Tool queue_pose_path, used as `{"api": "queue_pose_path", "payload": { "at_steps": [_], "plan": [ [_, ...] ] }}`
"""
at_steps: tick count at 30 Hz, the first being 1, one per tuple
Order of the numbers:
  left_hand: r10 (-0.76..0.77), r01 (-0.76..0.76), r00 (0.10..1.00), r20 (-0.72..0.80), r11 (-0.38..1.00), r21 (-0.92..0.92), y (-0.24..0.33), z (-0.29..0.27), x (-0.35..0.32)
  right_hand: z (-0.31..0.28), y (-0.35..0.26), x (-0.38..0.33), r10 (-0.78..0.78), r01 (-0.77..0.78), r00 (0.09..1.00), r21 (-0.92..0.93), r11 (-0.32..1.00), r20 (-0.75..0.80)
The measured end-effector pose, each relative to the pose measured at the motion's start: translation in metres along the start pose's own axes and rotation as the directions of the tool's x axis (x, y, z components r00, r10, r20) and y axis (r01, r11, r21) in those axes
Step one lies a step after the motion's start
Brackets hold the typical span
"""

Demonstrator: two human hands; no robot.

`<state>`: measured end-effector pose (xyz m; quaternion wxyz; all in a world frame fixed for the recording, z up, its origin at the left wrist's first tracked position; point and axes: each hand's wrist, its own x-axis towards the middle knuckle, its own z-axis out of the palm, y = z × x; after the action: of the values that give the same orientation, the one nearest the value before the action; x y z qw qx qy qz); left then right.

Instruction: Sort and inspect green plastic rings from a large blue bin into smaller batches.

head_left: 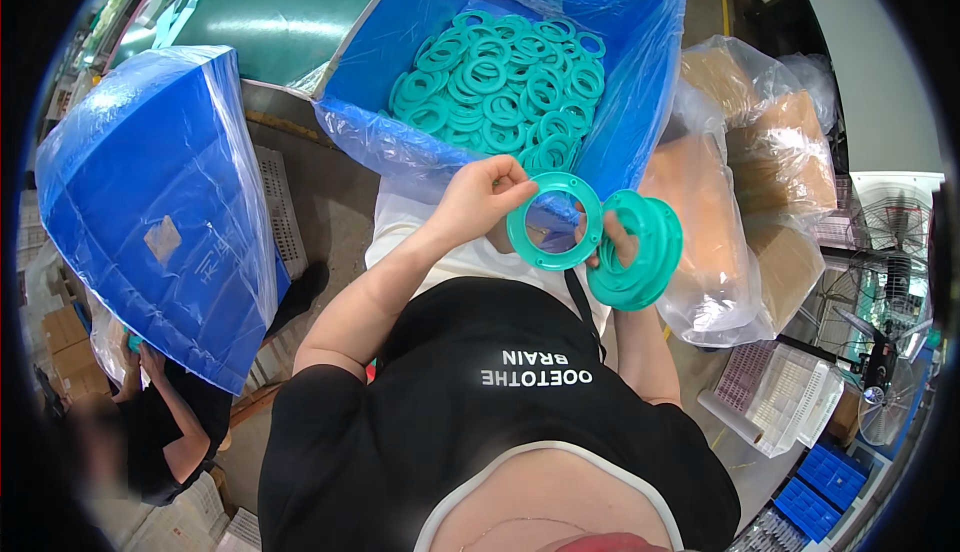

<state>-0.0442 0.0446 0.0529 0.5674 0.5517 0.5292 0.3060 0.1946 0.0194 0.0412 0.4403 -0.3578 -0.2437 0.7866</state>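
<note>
My left hand [484, 198] pinches the upper left rim of a flat teal plastic ring [518, 224], which has small holes around it and is tilted up on edge. Beside it, my right hand [622, 244] grips a stack of similar teal rings [660, 252], some fingers passing through their centres. Most of that hand is hidden behind the stack. Just beyond both hands, a blue bin [385, 137] lined with clear plastic film holds a heap of loose teal rings [485, 74].
Plastic-wrapped brown cartons [790, 152] stand to the right. At left is another film-covered blue bin [165, 192], with a co-worker's hands [150, 364] near its lower edge. A green tabletop [290, 17] lies at far left. Fans [885, 382] and a white crate [790, 397] are on the right.
</note>
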Motion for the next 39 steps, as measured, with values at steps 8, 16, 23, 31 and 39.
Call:
{"api": "queue_pose_path", "payload": {
  "at_steps": [8, 16, 23, 31, 39],
  "plan": [
    [0.023, 0.071, 0.981, 0.191, 0.879, -0.472, -0.005, 0.027, -0.018, 0.021, 0.003, 0.013, -0.142, 0.013, 0.939, -0.379, 0.925, -0.314],
    [0.305, -0.237, 0.952, -0.014, 0.711, -0.663, -0.018, 0.061, -0.024, 0.036, 0.01, 0.003, -0.093, 0.022, 0.967, -0.285, 0.958, -0.238],
    [0.326, -0.23, 0.945, 0.033, 0.732, -0.641, -0.01, 0.054, -0.025, 0.034, 0.005, 0.001, -0.122, 0.058, 0.972, -0.297, 0.953, -0.202],
    [-0.058, 0.082, 0.997, 0.058, 0.704, -0.705, -0.002, 0.047, -0.019, 0.026, 0.015, 0.001, -0.235, 0.095, 0.949, -0.523, 0.847, -0.209],
    [-0.01, 0.123, 0.983, 0.182, 0.771, -0.624, -0.011, 0.048, -0.02, 0.01, 0.007, 0.001, -0.189, 0.079, 0.962, -0.458, 0.886, -0.199]
  ]
}}
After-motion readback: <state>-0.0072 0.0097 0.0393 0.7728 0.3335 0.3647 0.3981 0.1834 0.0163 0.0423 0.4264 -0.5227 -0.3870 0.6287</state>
